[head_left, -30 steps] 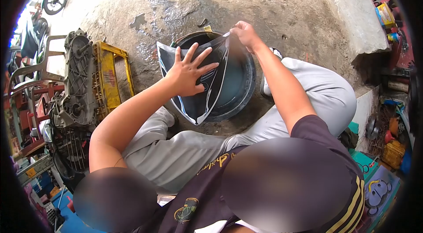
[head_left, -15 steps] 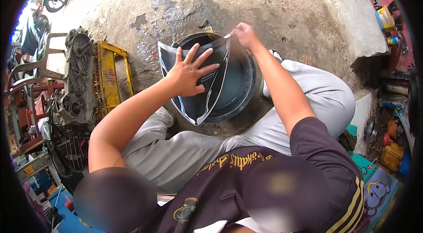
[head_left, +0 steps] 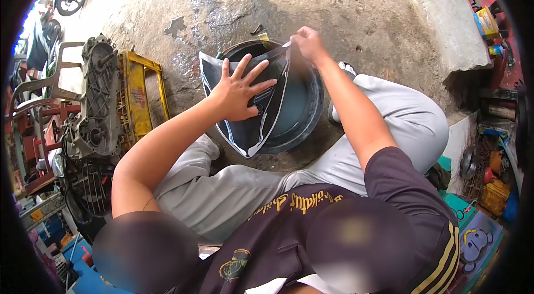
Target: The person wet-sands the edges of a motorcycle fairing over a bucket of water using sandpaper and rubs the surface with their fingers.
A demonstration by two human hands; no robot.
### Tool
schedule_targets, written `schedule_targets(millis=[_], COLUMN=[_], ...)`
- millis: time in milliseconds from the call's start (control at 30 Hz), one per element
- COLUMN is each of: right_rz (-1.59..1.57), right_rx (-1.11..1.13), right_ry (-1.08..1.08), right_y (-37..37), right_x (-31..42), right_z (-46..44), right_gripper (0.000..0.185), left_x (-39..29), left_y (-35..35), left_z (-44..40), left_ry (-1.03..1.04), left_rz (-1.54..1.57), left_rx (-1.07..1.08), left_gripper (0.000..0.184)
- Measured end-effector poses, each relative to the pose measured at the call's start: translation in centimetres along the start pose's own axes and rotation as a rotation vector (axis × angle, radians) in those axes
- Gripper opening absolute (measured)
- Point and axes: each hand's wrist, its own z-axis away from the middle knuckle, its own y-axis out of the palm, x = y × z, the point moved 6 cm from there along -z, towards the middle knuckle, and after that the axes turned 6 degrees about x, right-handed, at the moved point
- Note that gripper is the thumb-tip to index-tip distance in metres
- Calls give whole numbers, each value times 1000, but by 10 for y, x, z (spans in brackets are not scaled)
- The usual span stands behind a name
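Note:
A dark, glossy, pointed motorcycle body panel (head_left: 245,135) with pale, shiny edges lies over a round black tub (head_left: 317,110) of cloudy water. My left hand (head_left: 240,94) rests flat on the panel with its fingers spread. At the panel's upper right corner, my right hand (head_left: 307,45) pinches the edge of a thin translucent film (head_left: 282,51). The film is drawn taut between those fingers and the panel. The panel's underside is hidden.
To the left stand a grey metal engine casing (head_left: 100,94) and a yellow crate (head_left: 136,99). A concrete block (head_left: 445,27) rises at the right. Wet patches mark the concrete floor (head_left: 334,5). My legs (head_left: 400,105) bend around the tub.
My right hand has shifted very slightly left and up with the film edge in its fingers. My left hand and the panel stay in place.

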Motion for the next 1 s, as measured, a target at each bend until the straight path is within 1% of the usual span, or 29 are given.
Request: schedule_targets(millis=[67,100,167,200,267,300,367,400,467,533,600,733,800,867,933,1000], right_rz=[240,239,-121,-121,19,18,280,280,295,265,183,229,235,300,370,575], right_rx=[-169,-169,-182,-181,-12,-8,-174,-174,-407,-421,-455,-468,-517,-453,-387,-216], right_ry=[-79,-80,1,2,-19,-19,-120,-121,-43,-30,-34,-77,-113,-133,-152,-168], right_y=[-6,-5,-6,-8,-4,-1,-6,-6,-15,-19,-23,-21,-19,-18,-19,-22], right_x=[2,6,5,1,-4,-3,7,6,3,-5,-7,4,15,35,65,105], right_z=[3,4,7,5,-2,-2,2,2,6,5,8,14,18,16,16,12], right_gripper=[11,11,13,13,16,16,19,19,19,19,15,16,16,17,19,20], left_x=[0,0,-1,-1,1,1,0,0,1,0,1,4,7,11,11,15], left_y=[-1,-1,1,1,2,1,1,2,1,2,2,-2,-4,-5,-4,-3], left_z=[-1,-1,0,0,0,0,0,0,0,0,0,2,3,5,7,8], left_ry=[-1,-2,-4,-4,-8,-5,0,2,-4,20,16,46,66,66,123,123], left_rz=[0,-5,-7,-17,-27,-35,-43,-32,-23,-51,-65,-69,-60,-39,-14,-6], left_rx=[9,8,8,-9,-26,-36,-44,-25,-7,-35,-35,-46,-68,-94,-120,-166], left_gripper=[95,95,96,94,92,92,92,93,94,94,94,92,90,88,85,86])
